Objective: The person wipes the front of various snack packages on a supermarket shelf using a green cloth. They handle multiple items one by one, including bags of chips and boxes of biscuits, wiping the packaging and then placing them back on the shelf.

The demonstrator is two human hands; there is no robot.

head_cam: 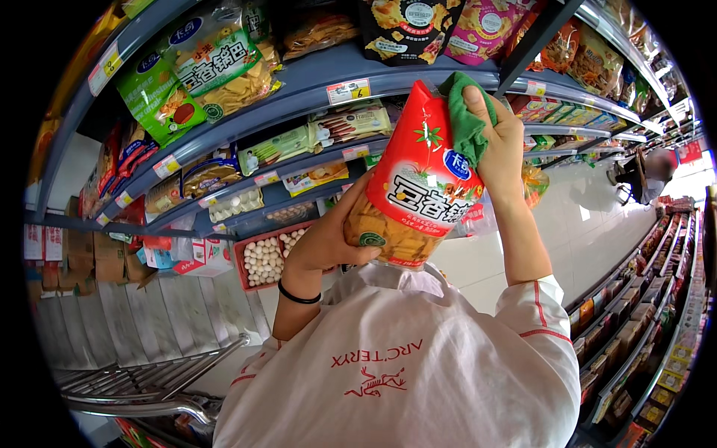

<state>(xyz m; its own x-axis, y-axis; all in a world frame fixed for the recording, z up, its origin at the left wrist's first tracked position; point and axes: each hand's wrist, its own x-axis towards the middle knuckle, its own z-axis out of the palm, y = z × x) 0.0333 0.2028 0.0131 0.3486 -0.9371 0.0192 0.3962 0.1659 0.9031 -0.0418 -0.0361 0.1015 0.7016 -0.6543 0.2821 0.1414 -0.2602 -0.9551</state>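
A red plastic snack bag [420, 173] with a clear lower part showing yellow crisps is held up over my chest. My left hand [330, 229], with a black band at the wrist, grips the bag's lower left side, thumb across its bottom. In my right hand [496, 140] is a green cloth [468, 115], pressed against the bag's upper right corner. Behind the bag runs a blue-grey shelf edge [302, 101] with price tags. Green snack bags [162, 101] stand on that shelf at upper left, and a black snack pouch [409, 28] stands above the held bag.
Lower shelves hold packets and an egg carton [238, 204]. A red crate of eggs [263, 260] sits on the floor near cardboard boxes [106, 257]. Metal rails [151, 381] are at lower left. Stocked shelves [633, 313] line the right, and a person [647, 173] is farther down the aisle.
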